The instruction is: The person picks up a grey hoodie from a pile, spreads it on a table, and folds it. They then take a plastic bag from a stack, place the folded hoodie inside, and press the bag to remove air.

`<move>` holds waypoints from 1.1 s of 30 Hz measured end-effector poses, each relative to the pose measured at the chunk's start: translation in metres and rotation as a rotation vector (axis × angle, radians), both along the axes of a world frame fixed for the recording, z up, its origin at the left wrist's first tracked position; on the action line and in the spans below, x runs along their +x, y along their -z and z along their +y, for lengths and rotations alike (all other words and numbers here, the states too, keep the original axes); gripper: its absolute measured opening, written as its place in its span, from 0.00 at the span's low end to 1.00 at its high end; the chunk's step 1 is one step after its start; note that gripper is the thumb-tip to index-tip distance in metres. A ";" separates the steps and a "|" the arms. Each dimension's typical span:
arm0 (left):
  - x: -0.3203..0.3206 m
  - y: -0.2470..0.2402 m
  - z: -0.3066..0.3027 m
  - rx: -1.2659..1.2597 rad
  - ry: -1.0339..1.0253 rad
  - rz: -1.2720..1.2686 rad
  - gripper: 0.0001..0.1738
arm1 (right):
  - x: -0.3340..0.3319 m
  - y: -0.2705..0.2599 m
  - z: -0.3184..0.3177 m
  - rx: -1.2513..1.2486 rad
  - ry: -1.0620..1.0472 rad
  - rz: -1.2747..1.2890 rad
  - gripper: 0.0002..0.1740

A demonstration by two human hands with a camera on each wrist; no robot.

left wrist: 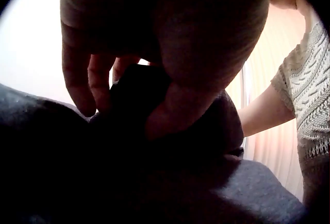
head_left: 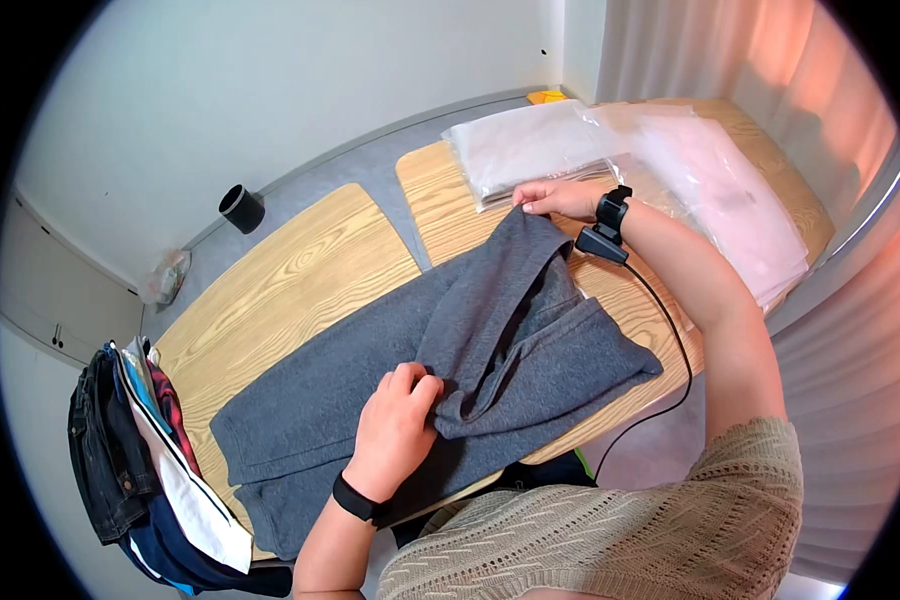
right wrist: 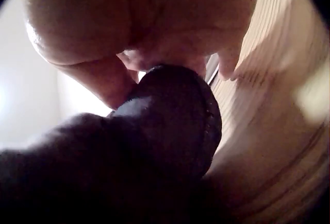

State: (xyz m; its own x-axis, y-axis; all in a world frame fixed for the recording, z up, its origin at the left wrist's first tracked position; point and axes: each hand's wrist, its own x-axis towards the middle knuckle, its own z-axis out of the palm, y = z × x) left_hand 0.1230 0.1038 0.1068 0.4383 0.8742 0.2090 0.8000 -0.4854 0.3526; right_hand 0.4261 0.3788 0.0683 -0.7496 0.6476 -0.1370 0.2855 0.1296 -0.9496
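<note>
Dark grey sweatpants [head_left: 340,345] lie lengthwise over the wooden table, with two leg ends at the left and the open, folded-over waist end at the right. My right hand [head_left: 560,200] pinches the far upper corner of the waist end and holds it raised. In the right wrist view the cloth [right wrist: 170,116] bulges up between thumb and fingers. Nearer my body, my left hand [head_left: 395,425] grips the near edge of the waist fold. The left wrist view shows dark cloth [left wrist: 136,90] between my thumb and fingers, mostly in shadow.
Clear plastic bags with white [head_left: 530,145] and pale pink [head_left: 720,200] contents lie at the table's far right. Several folded clothes [head_left: 120,440] hang over the left end. A gap parts the two tabletops [head_left: 290,250]. A black cable [head_left: 685,370] trails from my right wrist.
</note>
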 end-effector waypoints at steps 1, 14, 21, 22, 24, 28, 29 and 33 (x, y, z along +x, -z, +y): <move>0.000 0.000 0.000 -0.003 0.000 0.006 0.21 | 0.000 0.004 0.003 -0.001 -0.001 0.001 0.06; -0.007 0.003 0.002 -0.100 0.029 -0.010 0.23 | 0.017 -0.026 -0.017 0.284 0.176 -0.230 0.21; -0.007 0.006 0.002 -0.122 0.046 -0.074 0.24 | 0.004 -0.010 -0.089 0.869 -0.023 -0.611 0.29; -0.007 0.005 0.001 -0.112 0.058 -0.080 0.24 | 0.002 -0.001 -0.096 0.967 -0.058 -0.831 0.30; -0.009 0.001 -0.001 -0.136 0.074 -0.079 0.24 | 0.006 0.008 -0.087 1.014 -0.076 -0.778 0.33; -0.023 -0.017 -0.021 -0.206 -0.005 -0.197 0.34 | -0.006 -0.026 -0.098 0.832 -0.145 -0.848 0.32; -0.033 -0.020 -0.028 -0.149 -0.042 -0.207 0.34 | -0.009 -0.029 -0.106 0.892 -0.030 -0.741 0.32; -0.086 -0.023 -0.072 0.024 -0.273 -0.202 0.34 | -0.048 -0.064 -0.186 0.832 0.149 -0.387 0.30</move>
State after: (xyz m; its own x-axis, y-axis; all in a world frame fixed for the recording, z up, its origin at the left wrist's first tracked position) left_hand 0.0371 0.0315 0.1295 0.1359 0.9475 0.2895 0.8166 -0.2726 0.5088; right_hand 0.3781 0.1925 0.1319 -0.6501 0.7352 0.1917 0.6313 0.6631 -0.4022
